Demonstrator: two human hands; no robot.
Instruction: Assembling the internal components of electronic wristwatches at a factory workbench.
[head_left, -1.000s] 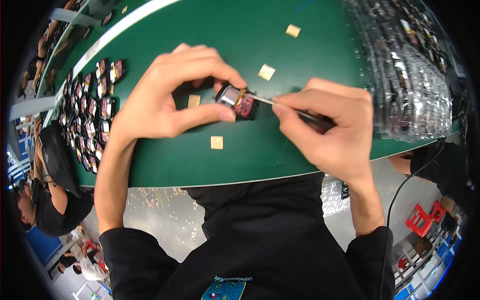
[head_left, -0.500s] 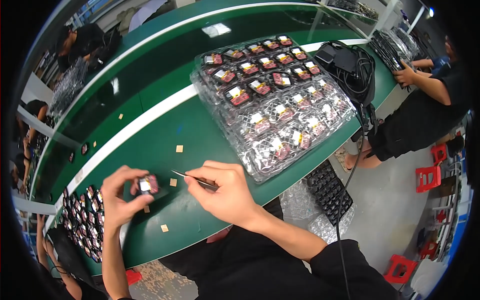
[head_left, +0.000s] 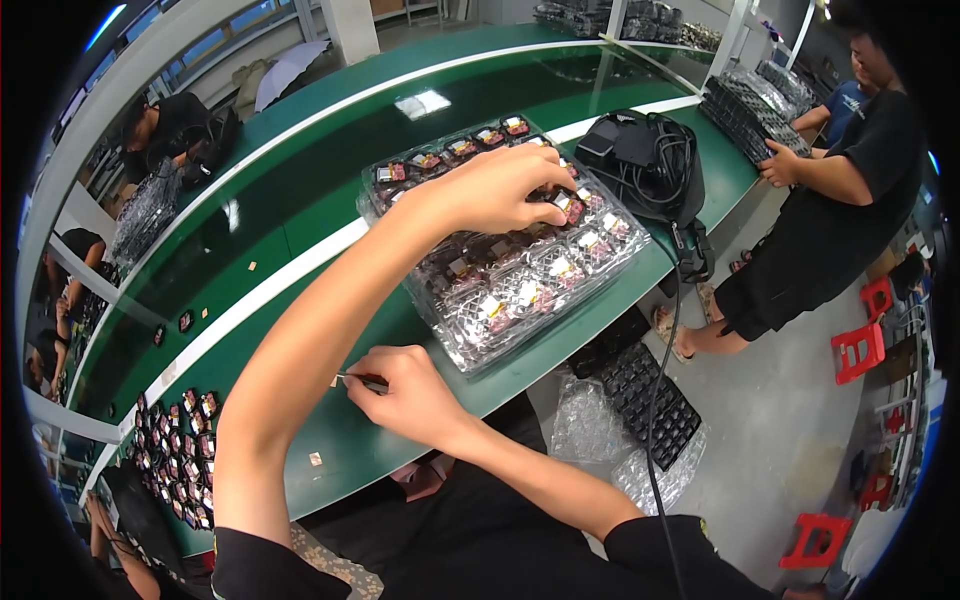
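My left hand (head_left: 505, 190) reaches across to the stacked clear plastic trays (head_left: 455, 350). Its thumb and fingers are closed on a small black device with a red-and-white face (head_left: 570, 207), held at a pocket in the top tray. Similar devices fill the tray's far rows, partly covered by my hand and forearm. Low over the green bench, my right hand (head_left: 408, 398) grips tweezers (head_left: 364, 379) between thumb and fingers. The tweezers' tip is at a small tan square (head_left: 335, 381), half hidden behind my left forearm. A second tan square (head_left: 316, 459) lies nearer me.
Many more devices (head_left: 180, 460) stand grouped at the bench's left end. A black bag with cables (head_left: 645, 165) sits right of the trays, its cord hanging down past the edge. Black trays (head_left: 650, 400) and clear plastic lie below. A co-worker (head_left: 840, 190) handles stacked trays at the right.
My left hand has carried the device from the near left of the bench up to the trays. My right hand with the tweezers has shifted slightly left and down. The view has shifted too.
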